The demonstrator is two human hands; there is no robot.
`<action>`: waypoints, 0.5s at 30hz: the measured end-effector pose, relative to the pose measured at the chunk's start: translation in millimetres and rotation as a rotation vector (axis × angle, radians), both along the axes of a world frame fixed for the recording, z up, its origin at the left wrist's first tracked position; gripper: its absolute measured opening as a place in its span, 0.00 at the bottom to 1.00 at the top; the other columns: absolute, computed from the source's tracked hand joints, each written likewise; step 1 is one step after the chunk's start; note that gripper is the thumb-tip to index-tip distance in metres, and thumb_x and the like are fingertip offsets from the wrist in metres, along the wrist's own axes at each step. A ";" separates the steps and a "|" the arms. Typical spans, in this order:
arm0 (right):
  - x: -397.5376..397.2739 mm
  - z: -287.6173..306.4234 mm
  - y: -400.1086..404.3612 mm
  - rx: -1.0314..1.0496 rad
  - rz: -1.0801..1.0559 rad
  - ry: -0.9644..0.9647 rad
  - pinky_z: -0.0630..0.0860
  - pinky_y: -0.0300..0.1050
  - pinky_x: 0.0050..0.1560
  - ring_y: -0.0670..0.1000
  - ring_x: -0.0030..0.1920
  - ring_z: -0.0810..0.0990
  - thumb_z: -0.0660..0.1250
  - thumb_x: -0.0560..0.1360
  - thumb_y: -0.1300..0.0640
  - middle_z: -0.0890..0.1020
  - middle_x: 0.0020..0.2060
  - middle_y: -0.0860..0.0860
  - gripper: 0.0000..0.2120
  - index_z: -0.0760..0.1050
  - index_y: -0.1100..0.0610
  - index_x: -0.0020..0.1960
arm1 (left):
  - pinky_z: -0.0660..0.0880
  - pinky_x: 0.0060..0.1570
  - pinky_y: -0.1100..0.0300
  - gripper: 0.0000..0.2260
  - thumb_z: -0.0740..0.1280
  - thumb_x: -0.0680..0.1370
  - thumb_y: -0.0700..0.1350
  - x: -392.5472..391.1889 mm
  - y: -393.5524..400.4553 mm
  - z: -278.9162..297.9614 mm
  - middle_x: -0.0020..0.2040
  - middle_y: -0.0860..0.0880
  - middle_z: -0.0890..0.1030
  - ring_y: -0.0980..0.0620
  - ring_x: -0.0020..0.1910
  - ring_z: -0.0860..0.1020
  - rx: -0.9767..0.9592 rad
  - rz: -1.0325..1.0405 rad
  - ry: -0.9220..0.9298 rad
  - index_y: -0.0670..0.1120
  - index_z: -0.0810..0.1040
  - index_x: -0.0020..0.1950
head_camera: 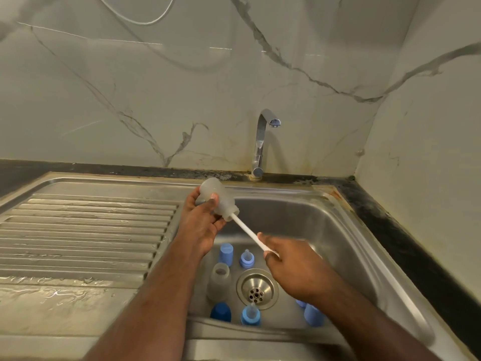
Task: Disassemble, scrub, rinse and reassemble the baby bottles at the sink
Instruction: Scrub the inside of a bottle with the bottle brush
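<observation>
Your left hand (pixel 201 220) grips the clear bottle (pixel 217 199) over the sink's (pixel 325 217) far left corner; your right hand's (pixel 291 261) fingers pinch the brush handle (pixel 247 233) pushed inside. A wet grip could let the bottle slip. Below: one more bottle (pixel 220 281), two nipples, about four blue caps.

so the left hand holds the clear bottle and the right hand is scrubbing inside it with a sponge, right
Not quite: it is no sponge. The head view shows the right hand pinching the white handle of a bottle brush that runs into the mouth of the clear bottle, which the left hand holds.
</observation>
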State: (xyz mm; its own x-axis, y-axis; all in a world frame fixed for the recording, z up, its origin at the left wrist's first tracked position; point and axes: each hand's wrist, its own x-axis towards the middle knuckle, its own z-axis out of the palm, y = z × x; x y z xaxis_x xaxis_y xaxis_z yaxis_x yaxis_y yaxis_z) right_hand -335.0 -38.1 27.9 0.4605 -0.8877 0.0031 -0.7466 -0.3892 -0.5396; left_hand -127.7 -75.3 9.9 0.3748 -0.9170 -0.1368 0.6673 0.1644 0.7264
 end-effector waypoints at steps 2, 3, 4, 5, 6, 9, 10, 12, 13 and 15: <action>-6.6 3.9 2.0 0.181 -0.007 -0.204 0.72 0.38 0.32 0.41 0.29 0.75 0.59 0.83 0.53 0.80 0.35 0.44 0.19 0.71 0.40 0.71 | 0.84 0.36 0.48 0.22 0.67 0.81 0.36 2.7 -0.3 0.0 0.65 0.39 0.74 0.37 0.58 0.80 0.002 0.025 0.028 0.48 0.69 0.74; -8.2 4.9 2.3 0.176 -0.013 -0.241 0.72 0.37 0.33 0.41 0.29 0.75 0.60 0.82 0.53 0.81 0.36 0.43 0.19 0.72 0.40 0.71 | 0.84 0.36 0.48 0.22 0.67 0.81 0.37 3.6 -0.6 -0.6 0.66 0.39 0.74 0.36 0.59 0.79 0.003 0.034 0.035 0.48 0.69 0.73; -9.1 5.0 1.3 0.108 -0.022 -0.209 0.73 0.35 0.35 0.40 0.33 0.78 0.60 0.83 0.52 0.82 0.40 0.42 0.19 0.71 0.40 0.72 | 0.84 0.37 0.48 0.21 0.67 0.81 0.37 3.2 -1.6 -0.9 0.66 0.39 0.74 0.36 0.60 0.79 0.003 0.040 0.037 0.48 0.69 0.73; -8.5 3.1 0.1 -0.007 -0.023 -0.112 0.74 0.33 0.40 0.41 0.40 0.80 0.59 0.83 0.52 0.82 0.47 0.42 0.20 0.68 0.41 0.74 | 0.84 0.38 0.47 0.22 0.67 0.81 0.36 2.1 -2.4 -1.3 0.66 0.40 0.74 0.35 0.61 0.79 0.001 0.044 0.033 0.48 0.69 0.73; -5.6 -0.5 -0.2 -0.120 -0.009 0.011 0.74 0.35 0.47 0.42 0.47 0.80 0.57 0.84 0.52 0.82 0.53 0.43 0.22 0.65 0.42 0.76 | 0.84 0.39 0.47 0.22 0.67 0.81 0.36 1.0 -3.4 -1.7 0.65 0.40 0.74 0.35 0.61 0.79 0.000 0.048 0.021 0.49 0.69 0.73; 4.2 -7.0 2.4 -0.231 0.016 0.155 0.76 0.40 0.52 0.48 0.54 0.79 0.55 0.84 0.54 0.81 0.56 0.47 0.23 0.62 0.44 0.78 | 0.84 0.39 0.46 0.23 0.67 0.81 0.35 1.8 -6.1 -2.9 0.65 0.41 0.73 0.36 0.62 0.78 0.003 0.077 0.002 0.50 0.68 0.73; 3.2 -6.2 2.2 -0.157 0.021 0.087 0.75 0.37 0.49 0.46 0.51 0.80 0.56 0.84 0.54 0.82 0.52 0.45 0.22 0.64 0.44 0.77 | 0.84 0.40 0.45 0.23 0.67 0.81 0.36 4.1 -7.1 -3.8 0.65 0.41 0.73 0.36 0.62 0.78 0.009 0.096 0.021 0.50 0.68 0.73; -2.5 -2.0 3.2 0.088 -0.001 -0.149 0.75 0.37 0.39 0.43 0.38 0.80 0.60 0.82 0.54 0.82 0.40 0.42 0.20 0.71 0.41 0.72 | 0.84 0.44 0.44 0.22 0.68 0.81 0.37 8.7 -8.8 -5.7 0.66 0.39 0.74 0.36 0.61 0.79 0.033 0.128 0.062 0.50 0.70 0.73; -5.1 -0.1 4.1 0.107 -0.013 -0.207 0.76 0.40 0.39 0.42 0.35 0.79 0.61 0.82 0.53 0.82 0.38 0.42 0.19 0.72 0.39 0.71 | 0.84 0.45 0.43 0.22 0.68 0.81 0.38 10.3 -9.1 -6.7 0.66 0.39 0.75 0.36 0.60 0.80 0.042 0.137 0.070 0.50 0.70 0.73; -9.2 0.2 4.2 -0.057 -0.001 -0.079 0.77 0.42 0.49 0.44 0.46 0.81 0.59 0.83 0.52 0.84 0.49 0.43 0.21 0.68 0.39 0.74 | 0.84 0.46 0.43 0.21 0.68 0.81 0.38 12.3 -9.6 -7.4 0.65 0.39 0.76 0.37 0.59 0.81 0.036 0.150 0.080 0.50 0.70 0.73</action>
State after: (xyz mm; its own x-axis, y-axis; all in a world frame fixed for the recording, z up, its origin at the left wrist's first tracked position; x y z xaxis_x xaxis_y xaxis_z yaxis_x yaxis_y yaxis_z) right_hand -344.2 -34.0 28.0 0.4561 -0.8854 0.0895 -0.7031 -0.4201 -0.5737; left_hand -115.5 -84.9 2.5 0.4935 -0.8455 -0.2039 0.6934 0.2410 0.6791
